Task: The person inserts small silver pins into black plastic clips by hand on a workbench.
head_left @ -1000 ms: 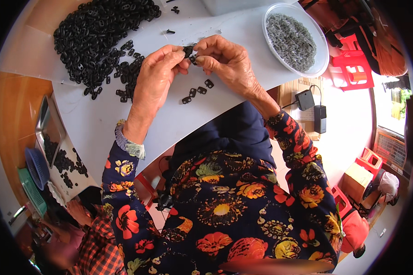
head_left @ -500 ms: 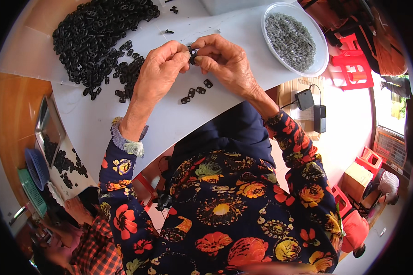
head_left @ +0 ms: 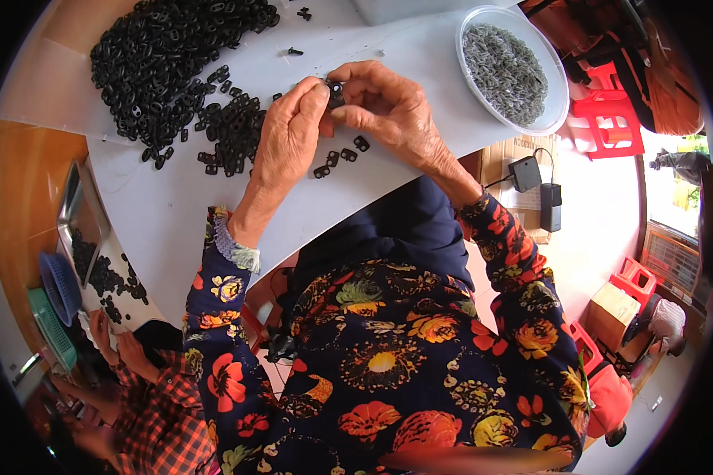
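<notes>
Head view, the only one you have: the small black part (head_left: 336, 93) sits right in the gap between your two hands, up off the worktop (head_left: 436, 63), so the relation that matters is side to side. It's to the right of your left hand's (head_left: 291, 131) fingertips and to the left of your right hand's (head_left: 392, 111). Your right fingers have it pinched, index on the far edge, thumb on the near one. Your left thumb is laid along the bent index, tips right up at the part's left edge; can't tell if they're gripping it or just butting against it. Long axis looks roughly away from you, across the line between your hands, but skin covers part of it, so treat that as a judgement. Neither hand is clearly nearer; the right one has the surer hold. Row of four black pieces (head_left: 348, 155) lies on the worktop on your side of the hands, slanting away from you to the right, its right end closest to your right hand. Loose black cluster (head_left: 234, 131) is just left of your left hand, big black pile (head_left: 166, 71) beyond it. Clear tub (head_left: 557, 95) of grey translucent bits (head_left: 505, 75) stands well off your right hand, out to the right.
</notes>
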### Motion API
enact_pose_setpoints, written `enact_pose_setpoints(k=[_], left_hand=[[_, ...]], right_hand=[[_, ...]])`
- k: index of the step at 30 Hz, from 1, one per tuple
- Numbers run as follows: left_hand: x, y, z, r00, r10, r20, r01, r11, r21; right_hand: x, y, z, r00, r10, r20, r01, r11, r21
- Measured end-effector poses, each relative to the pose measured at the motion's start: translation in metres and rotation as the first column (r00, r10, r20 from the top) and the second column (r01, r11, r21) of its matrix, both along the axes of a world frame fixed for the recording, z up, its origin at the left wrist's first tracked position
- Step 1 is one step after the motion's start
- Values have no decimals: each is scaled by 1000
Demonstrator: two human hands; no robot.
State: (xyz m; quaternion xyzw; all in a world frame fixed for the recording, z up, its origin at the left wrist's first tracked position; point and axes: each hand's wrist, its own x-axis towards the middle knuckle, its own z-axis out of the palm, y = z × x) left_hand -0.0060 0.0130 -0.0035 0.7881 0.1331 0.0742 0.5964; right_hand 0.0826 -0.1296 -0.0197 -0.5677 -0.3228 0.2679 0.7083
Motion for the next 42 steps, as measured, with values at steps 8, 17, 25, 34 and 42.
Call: enact_pose_setpoints(k=[8,17,25,34,42], left_hand=[[-2,-9,0,998,48,-30,-50,994,-94],[-8,-10,-9,999,37,-18,-38,996,-82],[-8,-18,-11,996,73,49,-63,979,-196],[-10,-17,-18,998,43,54,-34,987,-159],[-8,-22,-14,994,92,65,-75,970,-232]], right_hand=[[0,1,-8,939,-97,329,141,984,-112],[-1,-1,-1,893,-65,445,145,978,-148],[-2,0,0,879,-67,471,153,977,-147],[-3,0,-3,857,-74,510,167,976,-140],[-2,0,-1,846,-63,530,169,973,-154]])
